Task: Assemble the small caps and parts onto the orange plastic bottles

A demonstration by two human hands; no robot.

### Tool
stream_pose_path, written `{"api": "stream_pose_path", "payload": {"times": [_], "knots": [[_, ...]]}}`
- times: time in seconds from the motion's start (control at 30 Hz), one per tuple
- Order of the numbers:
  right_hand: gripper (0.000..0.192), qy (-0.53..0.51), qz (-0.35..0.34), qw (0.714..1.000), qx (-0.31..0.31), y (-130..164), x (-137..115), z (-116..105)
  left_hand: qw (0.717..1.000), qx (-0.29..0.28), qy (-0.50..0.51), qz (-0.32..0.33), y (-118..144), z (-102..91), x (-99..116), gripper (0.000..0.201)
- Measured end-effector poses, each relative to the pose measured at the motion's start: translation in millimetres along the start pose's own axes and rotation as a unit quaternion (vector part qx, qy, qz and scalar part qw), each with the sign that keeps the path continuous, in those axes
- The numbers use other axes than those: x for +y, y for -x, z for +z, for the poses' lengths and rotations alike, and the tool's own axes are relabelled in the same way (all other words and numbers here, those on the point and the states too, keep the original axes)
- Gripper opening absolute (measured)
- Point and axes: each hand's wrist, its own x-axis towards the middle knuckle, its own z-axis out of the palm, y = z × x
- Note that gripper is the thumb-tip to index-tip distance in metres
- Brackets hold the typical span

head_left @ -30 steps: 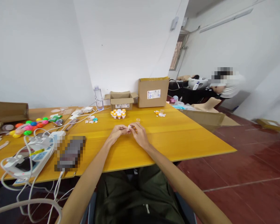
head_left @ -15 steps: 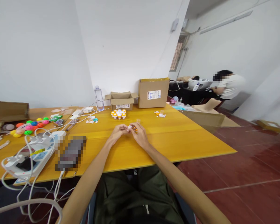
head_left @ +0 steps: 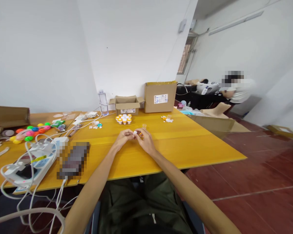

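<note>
Two bare hands meet above a yellow desk (head_left: 185, 143). The left hand (head_left: 122, 138) and right hand (head_left: 146, 140) pinch a small white vial (head_left: 135, 132) between their fingers, near clustered orange-capped vials (head_left: 123, 119).

Smooth, faintly glossy yellow wood-look table (head_left: 185, 143), matt brown cardboard box (head_left: 160, 96) with a white paper label, clear plastic water bottle (head_left: 103, 102), glossy bright plastic balls (head_left: 31, 130), white plastic power strip (head_left: 39, 162), polished dark red floor tiles (head_left: 258, 175)
</note>
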Motion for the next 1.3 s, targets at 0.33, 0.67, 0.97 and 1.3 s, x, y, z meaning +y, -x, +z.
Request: {"api": "stream_pose_path", "payload": {"times": [0.33, 0.67, 0.97, 1.3], "knots": [[0.011, -0.01, 0.002, 1.0, -0.019, -0.3, 2.0, 0.2, 1.0, -0.003, -0.001, -0.001, 0.9, 1.5, 2.2, 0.028], [0.012, -0.005, 0.017, 1.0, -0.019, -1.0, 4.8, 1.6, 1.0, 0.001, -0.015, 0.004, 1.7, 2.2, 4.0, 0.03], [0.013, 0.004, 0.006, 1.0, -0.018, 0.1, 8.0, 2.6, 1.0, -0.002, -0.003, 0.007, 2.0, 3.2, 4.9, 0.031], [0.014, 0.009, 0.004, 1.0, -0.017, 0.8, 8.2, 2.2, 1.0, -0.003, -0.005, 0.008, 2.4, 4.2, 6.3, 0.029]]}}
